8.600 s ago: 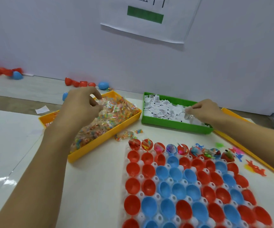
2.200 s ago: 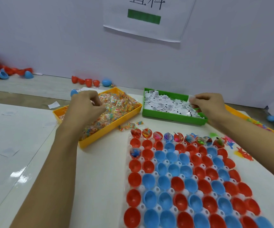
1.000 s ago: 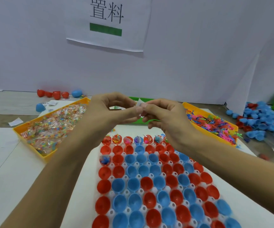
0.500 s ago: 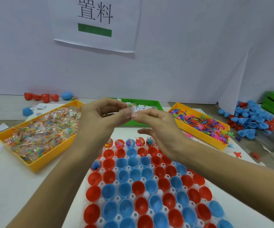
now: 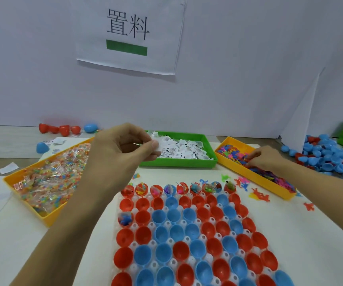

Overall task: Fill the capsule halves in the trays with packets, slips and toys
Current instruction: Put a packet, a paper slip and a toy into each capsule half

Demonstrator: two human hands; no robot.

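A white tray [image 5: 231, 227] of red and blue capsule halves lies before me; its far row and one red half [image 5: 125, 219] at the left hold items. My left hand [image 5: 121, 151] hovers above the tray's far left corner and pinches a white slip [image 5: 160, 143], perhaps with a packet behind it. My right hand [image 5: 264, 156] reaches into the yellow bin of small coloured toys [image 5: 255, 176], fingers curled among them. A green bin of white slips [image 5: 179, 163] sits in the middle, a yellow bin of candy packets [image 5: 40, 211] at the left.
Loose toys [image 5: 259, 196] lie on the table between the toy bin and the tray. A heap of spare blue and red capsule halves [image 5: 329, 155] sits far right, a few more [image 5: 63, 129] along the white wall. A paper sign [image 5: 129, 36] hangs above.
My hands, together over the tray half a second ago, have parted. The right hand moved right into the toy bin. The left hand stays raised and keeps the slip.
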